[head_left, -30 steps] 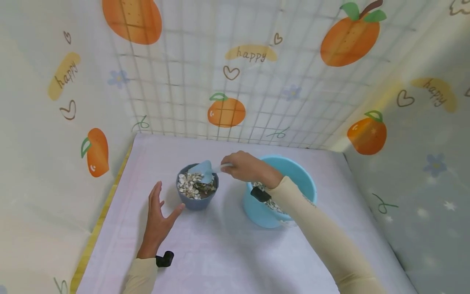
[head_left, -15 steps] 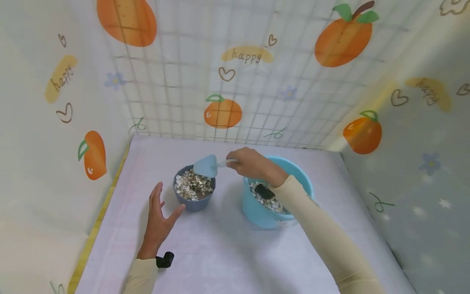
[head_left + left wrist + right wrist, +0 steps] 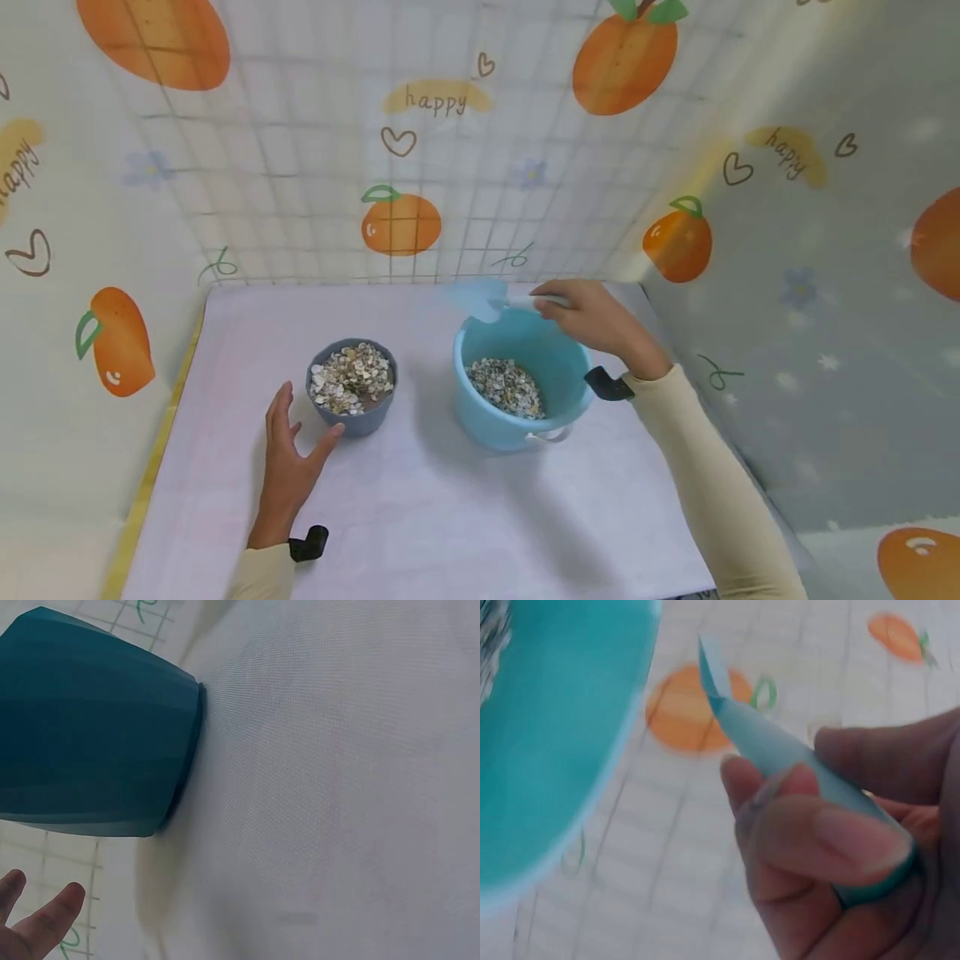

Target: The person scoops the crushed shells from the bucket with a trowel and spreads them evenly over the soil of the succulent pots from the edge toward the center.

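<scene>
My right hand (image 3: 596,317) grips the pale handle of a small light-blue plastic shovel (image 3: 480,297) over the far rim of a light-blue bucket (image 3: 483,425). In the right wrist view the fingers and thumb wrap round the shovel's handle (image 3: 772,739). Grey-white flakes (image 3: 507,388) cover the bucket's bottom. A blue-grey flowerpot (image 3: 360,423), filled near its rim with similar flakes (image 3: 351,377), stands to the left. Beside it my left hand (image 3: 288,467) has its fingers and thumb spread, thumb tip close to the pot's near side. In the left wrist view, the pot (image 3: 97,727) appears dark teal.
A white cloth (image 3: 420,517) covers the table, with a yellow strip (image 3: 153,467) along its left edge. Printed fabric walls (image 3: 315,217) with oranges enclose the back and sides. The bucket's white handle (image 3: 551,435) hangs at its near side.
My right hand has carried the shovel from over the flowerpot rightward to the bucket, baring the flakes in both. My left hand keeps its pose beside the pot. The head view has turned right.
</scene>
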`<state>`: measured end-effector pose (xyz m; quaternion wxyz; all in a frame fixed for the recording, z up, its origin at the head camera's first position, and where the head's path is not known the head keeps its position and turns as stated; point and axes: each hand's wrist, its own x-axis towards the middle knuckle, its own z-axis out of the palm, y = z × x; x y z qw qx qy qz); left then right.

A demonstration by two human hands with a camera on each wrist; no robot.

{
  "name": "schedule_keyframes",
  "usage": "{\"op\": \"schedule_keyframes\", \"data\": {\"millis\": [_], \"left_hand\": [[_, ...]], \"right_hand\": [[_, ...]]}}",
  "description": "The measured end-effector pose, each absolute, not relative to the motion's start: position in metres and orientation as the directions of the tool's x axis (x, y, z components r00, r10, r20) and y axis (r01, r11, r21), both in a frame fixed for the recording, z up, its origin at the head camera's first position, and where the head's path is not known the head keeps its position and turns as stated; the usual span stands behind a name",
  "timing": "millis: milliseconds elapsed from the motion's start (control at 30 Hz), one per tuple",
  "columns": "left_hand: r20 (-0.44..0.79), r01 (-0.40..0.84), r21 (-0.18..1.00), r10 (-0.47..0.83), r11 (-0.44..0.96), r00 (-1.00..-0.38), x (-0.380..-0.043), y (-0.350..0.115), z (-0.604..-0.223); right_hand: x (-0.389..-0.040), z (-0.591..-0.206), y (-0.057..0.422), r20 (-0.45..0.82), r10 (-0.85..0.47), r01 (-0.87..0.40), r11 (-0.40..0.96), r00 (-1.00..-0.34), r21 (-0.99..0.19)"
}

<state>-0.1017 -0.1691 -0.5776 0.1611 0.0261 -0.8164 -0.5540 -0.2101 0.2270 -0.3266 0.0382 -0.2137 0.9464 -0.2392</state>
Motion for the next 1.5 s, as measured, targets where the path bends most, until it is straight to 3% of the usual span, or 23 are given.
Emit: {"op": "schedule_keyframes", "data": {"millis": [133, 267, 433, 633, 967, 1233, 1500], "left_hand": [[0.229, 0.136, 0.913, -0.207, 0.386, -0.951, -0.101, -0.168, -0.577], [0.224, 0.138, 0.916, -0.195, 0.377, -0.955, -0.101, -0.164, -0.576], [0.215, 0.129, 0.918, -0.198, 0.376, -0.956, -0.099, -0.159, -0.578], [0.209, 0.114, 0.920, -0.221, 0.375, -0.953, -0.095, -0.160, -0.582], [0.187, 0.089, 0.924, -0.237, 0.373, -0.953, -0.095, -0.164, -0.580], [0.192, 0.099, 0.924, -0.225, 0.368, -0.955, -0.096, -0.163, -0.582], [0.200, 0.109, 0.925, -0.224, 0.363, -0.954, -0.097, -0.160, -0.585]], "right_hand": [[-0.196, -0.323, 0.265, 0.055, -0.396, -0.375, 0.805, -0.917, -0.460], [-0.186, -0.322, 0.279, -0.021, -0.382, -0.339, 0.843, -0.924, -0.417], [-0.192, -0.338, 0.269, -0.144, -0.354, -0.312, 0.917, -0.924, -0.249], [-0.212, -0.358, 0.252, -0.291, -0.276, -0.242, 0.959, -0.916, -0.149], [-0.227, -0.369, 0.237, -0.339, -0.267, -0.281, 0.960, -0.902, -0.007], [-0.232, -0.382, 0.236, -0.327, -0.284, -0.306, 0.952, -0.901, 0.017], [-0.235, -0.390, 0.239, -0.362, -0.323, -0.331, 0.943, -0.874, -0.041]]}}
